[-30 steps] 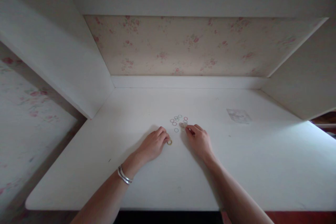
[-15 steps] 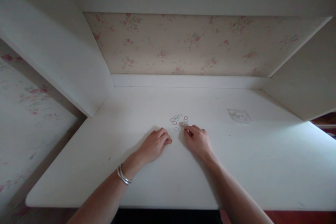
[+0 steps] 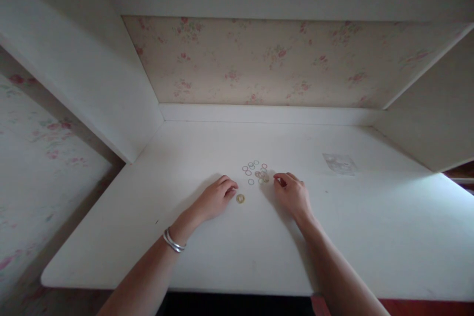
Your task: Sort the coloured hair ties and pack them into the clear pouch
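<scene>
Several small thin rings in grey, reddish and pale tones lie on the white tabletop between my hands. At their right side a few overlap in a small cluster. A yellowish stack of rings lies nearer to me. My left hand is beside this stack, palm down, its fingers loosely bent and slightly apart with nothing seen in them. My right hand hovers just right of the cluster, thumb and index finger together; whatever may be between them is too small to make out.
A clear plastic bag lies flat on the right of the white tabletop. White side panels and a flowered back wall enclose the desk. A small dark speck is at left.
My right hand has drawn back to the right, off the rings. My left hand has shifted up and left, uncovering the yellowish stack. The view has tilted slightly.
</scene>
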